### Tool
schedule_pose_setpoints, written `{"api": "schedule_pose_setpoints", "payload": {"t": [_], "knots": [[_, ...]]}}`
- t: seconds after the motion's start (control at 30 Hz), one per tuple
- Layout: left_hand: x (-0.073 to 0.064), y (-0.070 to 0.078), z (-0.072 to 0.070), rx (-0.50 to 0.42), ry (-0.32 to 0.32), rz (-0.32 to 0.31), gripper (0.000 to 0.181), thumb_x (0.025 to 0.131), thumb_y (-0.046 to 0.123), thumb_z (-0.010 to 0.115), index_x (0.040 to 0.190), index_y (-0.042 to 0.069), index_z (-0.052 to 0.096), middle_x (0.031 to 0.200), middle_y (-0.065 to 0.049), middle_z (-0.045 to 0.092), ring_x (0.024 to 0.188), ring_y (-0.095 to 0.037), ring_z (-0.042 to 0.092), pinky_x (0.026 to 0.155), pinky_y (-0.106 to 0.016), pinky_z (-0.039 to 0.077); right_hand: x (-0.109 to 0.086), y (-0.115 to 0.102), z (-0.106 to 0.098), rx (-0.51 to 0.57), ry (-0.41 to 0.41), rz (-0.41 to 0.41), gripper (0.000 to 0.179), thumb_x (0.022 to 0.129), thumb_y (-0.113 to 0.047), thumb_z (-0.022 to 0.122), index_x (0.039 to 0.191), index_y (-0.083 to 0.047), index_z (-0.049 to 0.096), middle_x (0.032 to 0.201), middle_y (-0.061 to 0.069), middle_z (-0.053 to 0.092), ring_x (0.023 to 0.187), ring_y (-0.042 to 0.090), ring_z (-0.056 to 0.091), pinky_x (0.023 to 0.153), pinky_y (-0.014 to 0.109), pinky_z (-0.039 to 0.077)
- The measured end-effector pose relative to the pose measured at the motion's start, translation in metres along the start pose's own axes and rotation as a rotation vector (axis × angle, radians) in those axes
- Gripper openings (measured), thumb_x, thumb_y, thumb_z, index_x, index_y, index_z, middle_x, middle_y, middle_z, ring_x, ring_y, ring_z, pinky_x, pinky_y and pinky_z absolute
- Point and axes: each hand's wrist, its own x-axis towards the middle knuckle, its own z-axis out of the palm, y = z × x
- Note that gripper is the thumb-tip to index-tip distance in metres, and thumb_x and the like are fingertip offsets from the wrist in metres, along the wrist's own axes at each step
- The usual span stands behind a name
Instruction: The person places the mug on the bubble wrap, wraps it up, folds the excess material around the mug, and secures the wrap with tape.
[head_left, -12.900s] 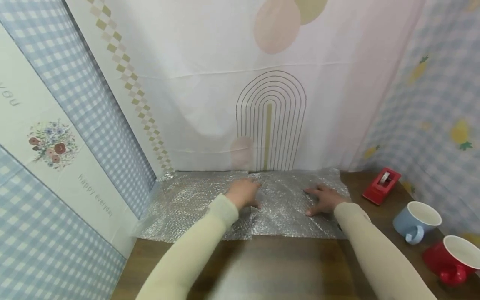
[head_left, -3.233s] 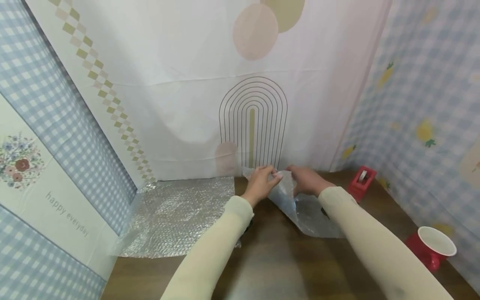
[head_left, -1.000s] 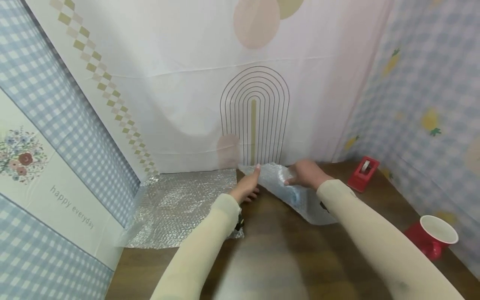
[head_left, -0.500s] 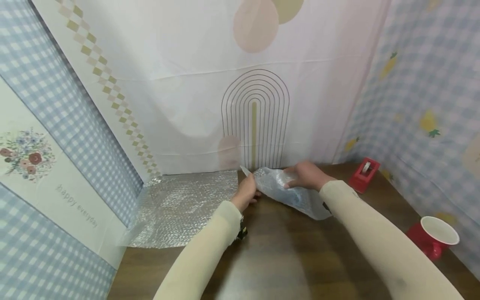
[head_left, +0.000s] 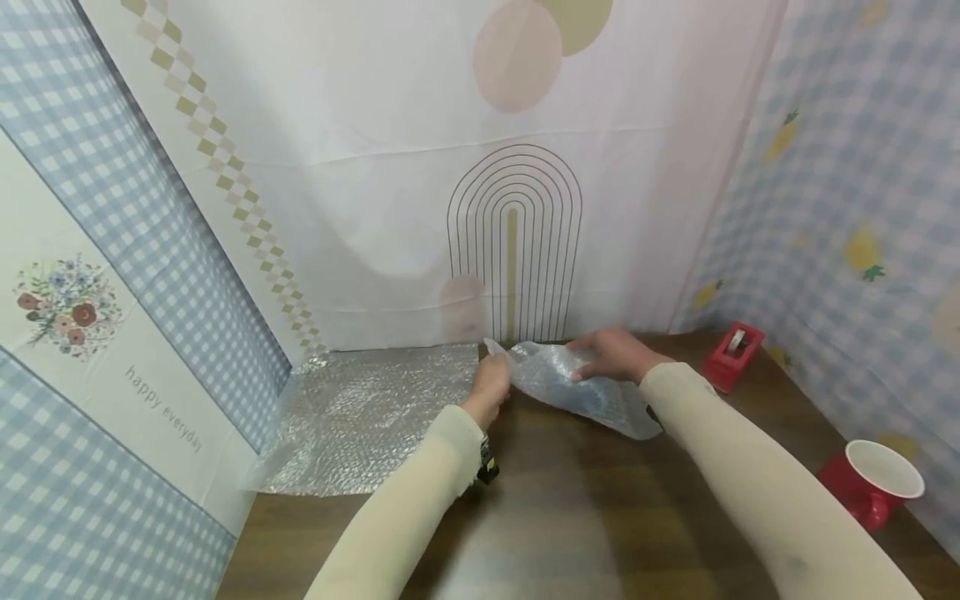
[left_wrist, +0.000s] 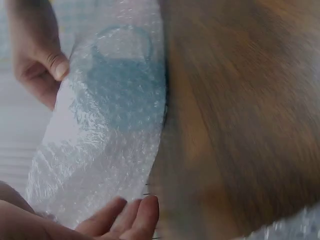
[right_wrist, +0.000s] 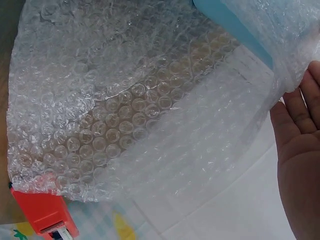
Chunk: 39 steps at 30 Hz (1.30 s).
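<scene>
A light blue mug [left_wrist: 125,95] lies inside a folded sheet of bubble wrap [head_left: 536,375], showing blurred through it with its handle up in the left wrist view. My right hand [head_left: 611,354] holds the wrapped mug from behind and above; its thumb presses on the front of the wrap in the left wrist view. At the other end, my left hand [head_left: 490,390] pinches the sheet's left end, with a corner sticking up above it. The mug is mostly hidden in the head view; in the right wrist view a blue part [right_wrist: 240,25] shows under the wrap.
A second bubble wrap sheet [head_left: 375,417] lies flat at the left of the brown wooden table [head_left: 555,533]. At the right stand a red tape dispenser [head_left: 733,357] and, nearer, a red mug [head_left: 862,483]. Patterned cloth hangs behind and at both sides.
Earlier both sheets lay flat and the blue mug stood uncovered at the right. The right sheet has since been folded over the mug. Lately my left hand closed on the sheet's left end.
</scene>
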Motion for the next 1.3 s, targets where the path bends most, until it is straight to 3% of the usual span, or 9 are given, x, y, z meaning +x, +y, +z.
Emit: {"api": "schedule_pose_setpoints", "payload": {"t": [0.13, 0.3, 0.5, 0.77, 0.87, 1.0, 1.13, 1.23, 1.3], "knots": [[0.014, -0.011, 0.016, 0.184, -0.065, 0.174, 0.067, 0.121, 0.046, 0.032, 0.167, 0.001, 0.051, 0.173, -0.023, 0.055, 0.161, -0.042, 0.053, 0.133, -0.055, 0.047, 0.000, 0.000, 0.000, 0.013, 0.003, 0.011, 0.061, 0.097, -0.026, 0.092, 0.148, 0.000, 0.073, 0.150, 0.025, 0.074, 0.142, 0.049, 0.069, 0.119, 0.064, 0.057], [-0.011, 0.018, 0.023, 0.257, -0.172, 0.247, 0.065, 0.122, 0.045, 0.033, 0.160, 0.000, 0.060, 0.171, -0.024, 0.057, 0.161, -0.044, 0.054, 0.136, -0.058, 0.042, 0.001, -0.004, 0.002, 0.029, -0.006, 0.003, 0.066, 0.096, -0.023, 0.093, 0.151, 0.003, 0.069, 0.154, 0.028, 0.071, 0.144, 0.051, 0.066, 0.121, 0.065, 0.055], [-0.028, 0.036, 0.037, 0.363, -0.253, 0.306, 0.064, 0.123, 0.037, 0.027, 0.175, 0.000, 0.037, 0.187, -0.018, 0.028, 0.178, -0.032, 0.026, 0.147, -0.047, 0.020, 0.006, -0.005, 0.006, 0.130, -0.008, 0.093, 0.102, 0.092, -0.024, 0.098, 0.167, 0.012, 0.039, 0.170, 0.035, 0.050, 0.149, 0.050, 0.064, 0.124, 0.062, 0.054], [-0.011, 0.041, 0.058, 0.496, -0.326, 0.359, 0.070, 0.124, 0.041, 0.021, 0.151, -0.003, 0.067, 0.187, -0.014, 0.032, 0.178, -0.027, 0.026, 0.147, -0.043, 0.022, 0.005, 0.001, 0.005, 0.195, 0.019, 0.093, 0.118, 0.091, -0.021, 0.098, 0.175, 0.009, 0.021, 0.178, 0.036, 0.038, 0.155, 0.052, 0.057, 0.128, 0.065, 0.049], [0.025, 0.014, 0.071, 0.580, -0.349, 0.402, 0.078, 0.123, 0.051, 0.010, 0.163, 0.004, 0.058, 0.189, -0.008, 0.029, 0.179, -0.024, 0.023, 0.148, -0.039, 0.018, 0.004, 0.005, 0.005, 0.218, 0.042, 0.068, 0.112, 0.091, -0.017, 0.098, 0.174, 0.007, 0.026, 0.174, 0.038, 0.042, 0.152, 0.053, 0.059, 0.124, 0.066, 0.052], [0.093, -0.030, 0.082, 0.581, -0.379, 0.426, 0.075, 0.120, 0.056, 0.008, 0.175, 0.020, 0.044, 0.181, -0.005, 0.047, 0.168, -0.024, 0.047, 0.141, -0.041, 0.036, 0.004, 0.009, 0.006, 0.242, 0.061, 0.034, 0.102, 0.088, -0.015, 0.099, 0.167, 0.000, 0.036, 0.166, 0.036, 0.051, 0.149, 0.053, 0.063, 0.121, 0.066, 0.055], [0.065, 0.003, 0.052, 0.289, -0.496, 0.314, 0.061, 0.112, 0.022, 0.040, 0.172, 0.008, 0.045, 0.175, -0.016, 0.054, 0.159, -0.034, 0.056, 0.133, -0.050, 0.047, 0.004, 0.008, 0.005, 0.206, 0.069, 0.016, 0.095, 0.088, -0.017, 0.100, 0.161, -0.002, 0.041, 0.157, 0.036, 0.058, 0.142, 0.053, 0.067, 0.118, 0.066, 0.057], [0.016, 0.041, 0.028, 0.074, -0.545, 0.245, 0.053, 0.106, -0.002, 0.052, 0.157, -0.004, 0.040, 0.182, -0.026, 0.040, 0.169, -0.042, 0.042, 0.138, -0.053, 0.040, 0.001, 0.006, 0.005, 0.187, 0.087, 0.010, 0.090, 0.088, -0.015, 0.100, 0.156, 0.002, 0.043, 0.153, 0.037, 0.060, 0.134, 0.053, 0.069, 0.112, 0.066, 0.059], [0.016, 0.035, 0.026, 0.058, -0.545, 0.297, 0.037, 0.109, -0.005, 0.057, 0.143, -0.005, 0.041, 0.182, -0.028, 0.038, 0.170, -0.044, 0.040, 0.140, -0.052, 0.038, 0.001, 0.006, 0.005, 0.175, 0.098, 0.008, 0.086, 0.088, -0.012, 0.099, 0.153, 0.004, 0.045, 0.150, 0.037, 0.061, 0.129, 0.051, 0.069, 0.110, 0.065, 0.060]]}}
